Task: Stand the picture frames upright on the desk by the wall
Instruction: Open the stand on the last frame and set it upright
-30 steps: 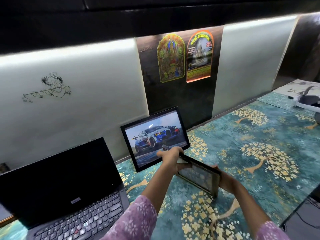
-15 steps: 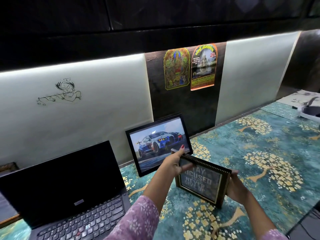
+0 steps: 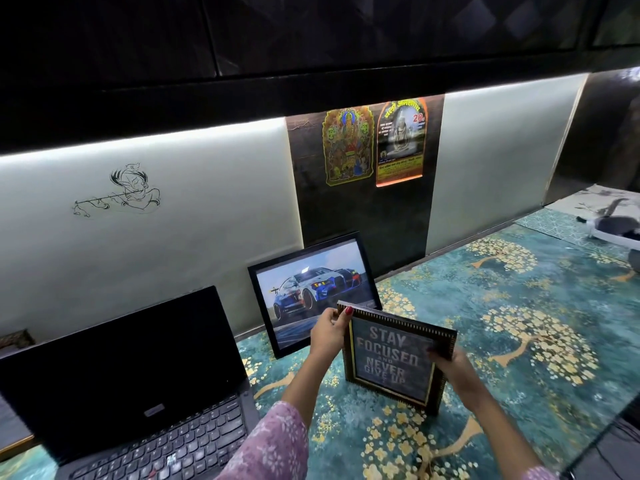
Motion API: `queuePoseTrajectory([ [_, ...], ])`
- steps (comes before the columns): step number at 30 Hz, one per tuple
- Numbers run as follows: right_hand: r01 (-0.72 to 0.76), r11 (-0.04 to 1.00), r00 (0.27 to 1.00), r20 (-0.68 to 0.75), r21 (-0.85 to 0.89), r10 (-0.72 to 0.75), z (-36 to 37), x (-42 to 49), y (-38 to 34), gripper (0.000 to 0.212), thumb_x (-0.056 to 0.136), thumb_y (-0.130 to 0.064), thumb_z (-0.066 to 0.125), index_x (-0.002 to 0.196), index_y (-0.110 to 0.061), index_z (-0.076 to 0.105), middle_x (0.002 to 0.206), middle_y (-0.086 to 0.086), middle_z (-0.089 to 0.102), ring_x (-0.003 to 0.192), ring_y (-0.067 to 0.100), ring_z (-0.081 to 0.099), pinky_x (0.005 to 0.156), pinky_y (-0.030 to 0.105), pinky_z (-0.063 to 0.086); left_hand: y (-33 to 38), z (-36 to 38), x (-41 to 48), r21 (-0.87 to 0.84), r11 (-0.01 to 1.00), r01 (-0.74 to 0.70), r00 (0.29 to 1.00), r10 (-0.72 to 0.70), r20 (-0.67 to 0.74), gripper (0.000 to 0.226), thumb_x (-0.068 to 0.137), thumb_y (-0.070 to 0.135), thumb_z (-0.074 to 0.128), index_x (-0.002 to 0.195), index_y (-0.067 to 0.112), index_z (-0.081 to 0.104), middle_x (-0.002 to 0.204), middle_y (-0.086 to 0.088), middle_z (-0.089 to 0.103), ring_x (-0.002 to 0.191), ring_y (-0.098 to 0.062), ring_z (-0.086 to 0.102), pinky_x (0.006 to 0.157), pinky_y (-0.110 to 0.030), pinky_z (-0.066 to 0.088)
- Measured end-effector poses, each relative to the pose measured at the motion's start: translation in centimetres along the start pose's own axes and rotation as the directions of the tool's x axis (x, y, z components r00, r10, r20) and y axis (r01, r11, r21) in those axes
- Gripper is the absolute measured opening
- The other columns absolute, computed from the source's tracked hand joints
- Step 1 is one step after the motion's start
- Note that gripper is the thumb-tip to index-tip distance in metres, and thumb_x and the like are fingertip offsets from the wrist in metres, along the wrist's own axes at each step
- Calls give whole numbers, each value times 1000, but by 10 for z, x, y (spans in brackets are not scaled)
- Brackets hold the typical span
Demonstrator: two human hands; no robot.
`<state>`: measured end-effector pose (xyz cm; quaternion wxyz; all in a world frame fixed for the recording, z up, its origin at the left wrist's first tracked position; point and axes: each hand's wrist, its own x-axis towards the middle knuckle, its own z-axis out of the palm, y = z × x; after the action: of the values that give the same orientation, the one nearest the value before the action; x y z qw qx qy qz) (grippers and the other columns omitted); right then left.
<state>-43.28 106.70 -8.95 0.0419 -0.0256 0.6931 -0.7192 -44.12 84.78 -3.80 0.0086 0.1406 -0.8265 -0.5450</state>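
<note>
Quote frame (image 3: 394, 362): held nearly upright, just in front and to the right of the car frame (image 3: 313, 291), which is leant on the wall.
Handling: judged rigid, light, glass-fronted, so breakable.
Left hand (image 3: 329, 336): closed on the upper-left corner.
Right hand (image 3: 450, 365): clasped on the right edge.
Desk (image 3: 519, 306): patterned mat, judged flat.

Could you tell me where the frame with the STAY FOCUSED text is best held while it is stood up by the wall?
Grip the quote frame by its two side rails, one from each side, as the left hand and right hand do now. It stands nearly upright, so side holds probably steady it best.
</note>
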Motion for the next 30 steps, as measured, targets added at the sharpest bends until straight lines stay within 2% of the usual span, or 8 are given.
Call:
queuePoseTrajectory([
  [1,12,999,999,-32,-38,-13,4,1,1,3,75,-9,70,76,-10,67,62,-13,67,76,22,61,61,17,51,-1,-1,-1,3,1000,-17,1000,17,-2,34,88,46,46,77,15,47,67,3,48,64,-16,48,56,-27,34],
  [6,-59,991,994,-101,-120,47,13,16,-3,21,73,-6,72,91,-5,62,85,11,66,72,16,62,54,18,53,-15,-4,3,10,1000,20,999,-19,-49,46,85,56,45,65,15,44,59,0,44,55,-14,42,52,-29,27],
  [12,-205,978,979,8,-49,205,9,17,19,84,37,-55,82,104,-8,62,100,12,69,93,29,65,89,47,51,-33,1,-6,-59,997,57,992,-50,114,42,86,47,53,54,19,47,50,4,46,48,-10,44,48,-24,31],
  [16,-289,956,953,77,-50,292,8,11,22,45,51,-31,76,90,-13,61,95,12,68,88,28,65,89,48,51,-60,-5,-19,-137,980,144,948,-97,304,18,89,35,54,88,21,65,83,0,69,74,-12,65,64,-18,52],
  [19,-377,908,889,206,-181,410,12,4,28,27,63,-16,74,87,-12,62,84,5,68,69,14,68,65,30,58,-74,-22,-22,-133,952,275,865,-185,466,13,85,27,61,96,20,63,89,1,70,75,-11,68,70,-24,57],
  [23,-368,890,863,258,-268,435,18,-4,41,25,72,2,69,89,-15,62,86,1,67,73,8,65,57,16,53,-96,-34,-33,-86,907,413,758,-289,585,14,85,5,57,89,17,62,75,6,74,68,-7,70,66,-23,58],
  [26,-341,900,885,229,-271,405,19,-4,38,24,73,3,69,81,-19,64,87,4,67,67,2,66,56,13,52,-100,-30,-38,-66,872,484,689,-334,644,12,84,7,56,92,15,60,77,4,75,74,-11,69,83,-31,54],
  [30,-313,914,912,188,-259,365,10,6,30,25,70,7,70,86,-12,67,94,11,67,76,11,66,63,21,52,-95,-24,-33,-153,823,547,600,-258,757,58,45,28,77,99,16,64,90,0,75,88,-18,67,86,-37,49],
])
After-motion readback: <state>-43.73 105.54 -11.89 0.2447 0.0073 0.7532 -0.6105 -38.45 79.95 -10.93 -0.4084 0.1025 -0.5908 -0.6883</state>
